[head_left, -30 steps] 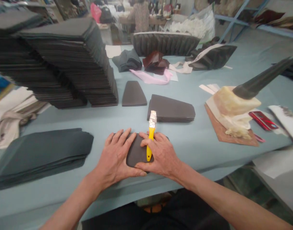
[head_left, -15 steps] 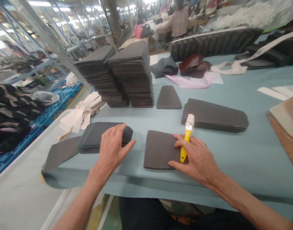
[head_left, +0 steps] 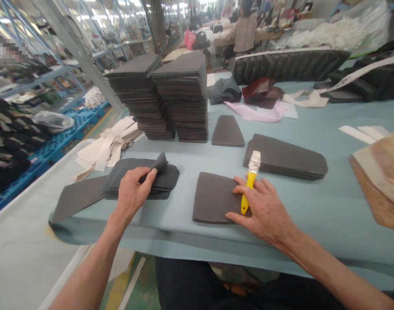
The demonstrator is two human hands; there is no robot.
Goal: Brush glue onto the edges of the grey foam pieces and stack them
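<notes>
My left hand (head_left: 132, 193) pinches the corner of the top dark foam sheet (head_left: 158, 164) and curls it up off a low pile of grey sheets (head_left: 142, 181) at the table's left front. My right hand (head_left: 264, 210) lies on a single dark grey foam piece (head_left: 213, 197) near the front edge. A yellow-handled brush (head_left: 249, 183) with a glue-caked white tip sits between its fingers, pointing away from me.
Two tall stacks of dark sheets (head_left: 171, 94) stand at the back left. A small trapezoid piece (head_left: 227, 131) and a flat stack (head_left: 285, 156) lie mid-table on the blue table cover (head_left: 313, 215). Brown board with a yellowish lump (head_left: 382, 172) at right. Fabric scraps and a person are beyond.
My left hand went from lying open on the left pile to pinching its top sheet and lifting the corner. Over the second my head turned left. The right hand stayed on its piece.
</notes>
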